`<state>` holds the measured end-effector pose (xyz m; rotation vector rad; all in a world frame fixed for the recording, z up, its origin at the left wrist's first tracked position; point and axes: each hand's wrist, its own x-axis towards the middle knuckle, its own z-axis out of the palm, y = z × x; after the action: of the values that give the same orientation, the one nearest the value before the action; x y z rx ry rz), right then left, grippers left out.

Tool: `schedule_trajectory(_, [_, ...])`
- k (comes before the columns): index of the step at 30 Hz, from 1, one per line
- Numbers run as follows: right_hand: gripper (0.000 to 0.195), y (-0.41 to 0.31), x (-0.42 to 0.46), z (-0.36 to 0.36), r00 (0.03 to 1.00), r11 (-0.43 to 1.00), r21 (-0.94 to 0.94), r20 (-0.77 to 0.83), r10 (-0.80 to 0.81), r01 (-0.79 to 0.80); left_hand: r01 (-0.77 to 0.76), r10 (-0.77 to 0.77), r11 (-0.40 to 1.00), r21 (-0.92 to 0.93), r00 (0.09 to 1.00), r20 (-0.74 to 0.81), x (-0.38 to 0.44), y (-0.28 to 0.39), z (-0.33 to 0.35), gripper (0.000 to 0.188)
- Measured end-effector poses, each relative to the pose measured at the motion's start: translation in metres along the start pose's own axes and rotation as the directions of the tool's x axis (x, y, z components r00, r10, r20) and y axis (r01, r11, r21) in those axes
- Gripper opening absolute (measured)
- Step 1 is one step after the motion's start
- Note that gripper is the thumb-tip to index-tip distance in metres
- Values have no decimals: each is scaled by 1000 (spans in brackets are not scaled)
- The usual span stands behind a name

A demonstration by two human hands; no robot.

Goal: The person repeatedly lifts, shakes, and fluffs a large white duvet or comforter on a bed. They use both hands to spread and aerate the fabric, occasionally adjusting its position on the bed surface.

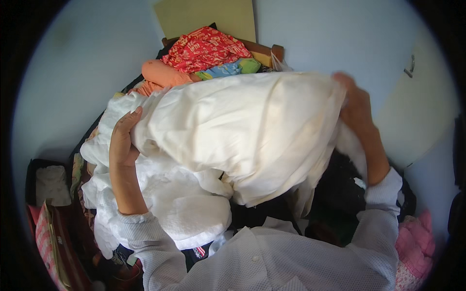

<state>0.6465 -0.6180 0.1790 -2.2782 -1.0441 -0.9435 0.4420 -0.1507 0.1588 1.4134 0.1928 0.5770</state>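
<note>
A large cream-white cloth [233, 120], bunched and creased, is stretched between my two hands. My left hand [125, 134] is at its left end, thumb up and palm against the folds; its fingers are partly hidden behind the cloth. With my right hand [351, 98], slightly blurred, I grip the upper right end, and loose fabric hangs down below it. Beneath and to the left lies a heap of fluffy white material [196, 218], which looks like padding or a thick white textile. Dark cloth [338, 185] shows under the right part of the cream-white cloth.
Behind are a red patterned cloth [207, 49], an orange cloth [164, 74] and a wooden headboard [277, 52] near the wall. Striped bags [47, 232] and a black container [32, 182] stand at left. Pink fabric [417, 243] lies at lower right. A door handle [410, 67] shows at upper right.
</note>
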Motion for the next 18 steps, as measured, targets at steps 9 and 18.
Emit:
schedule_trajectory(9, [56, 98, -137, 167, 816, 826, -67, 130, 564, -560, 641, -660, 477, -602, 713, 236, -95, -195, 131, 40])
schedule_trajectory(18, [72, -126, -248, 252, 887, 897, 67, 199, 416, -436, 453, -536, 632, -628, 842, 68, -121, -300, 135, 47])
